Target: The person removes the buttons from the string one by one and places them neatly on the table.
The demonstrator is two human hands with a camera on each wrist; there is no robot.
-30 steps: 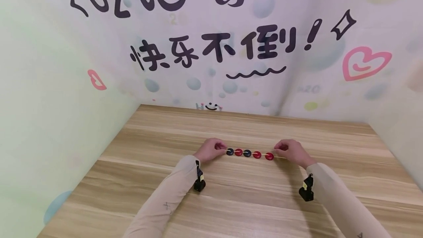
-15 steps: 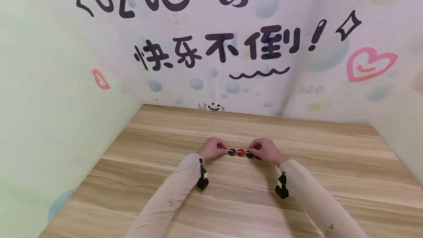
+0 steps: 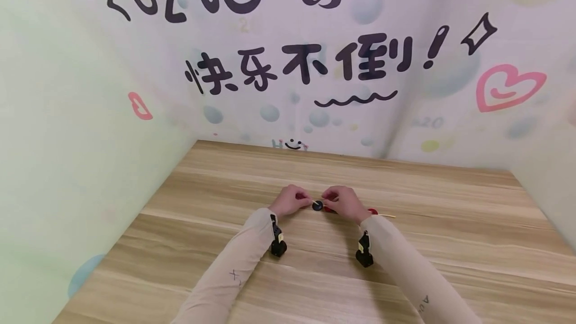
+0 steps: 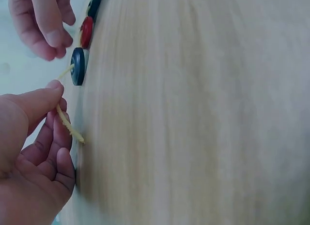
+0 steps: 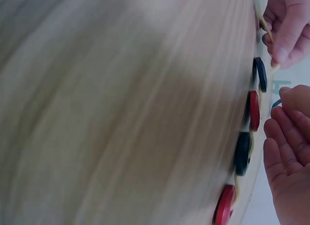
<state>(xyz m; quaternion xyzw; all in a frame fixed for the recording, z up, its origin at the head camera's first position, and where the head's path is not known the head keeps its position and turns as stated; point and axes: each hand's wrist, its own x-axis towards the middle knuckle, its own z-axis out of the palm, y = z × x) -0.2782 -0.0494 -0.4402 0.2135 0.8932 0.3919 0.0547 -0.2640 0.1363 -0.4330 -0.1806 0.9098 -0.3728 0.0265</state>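
Note:
A yellow cord (image 4: pixel 68 122) runs through a row of round buttons on the wooden table, dark and red ones mixed. My left hand (image 3: pixel 290 200) pinches the cord near its left end, between thumb and finger, and a short tail hangs below. Closest to it is a dark button (image 4: pixel 78 66), followed by a red button (image 5: pixel 255 111), another dark button (image 5: pixel 242 154) and a red button (image 5: pixel 225 205). Over the row hovers my right hand (image 3: pixel 345 203), fingers loosely bent, nothing seen between them; in the head view it covers the middle buttons.
Right of the right wrist, the cord's other end (image 3: pixel 388 215) lies on the table (image 3: pixel 315 284). Printed fabric (image 3: pixel 252 114) rises behind the table's back edge, and a pale wall stands at the left. Each wrist carries a small black camera (image 3: pixel 278 248).
My right hand has moved left along the row from the right end of the cord to near the left hand. The left hand has stayed on the cord. The head view has shifted slightly.

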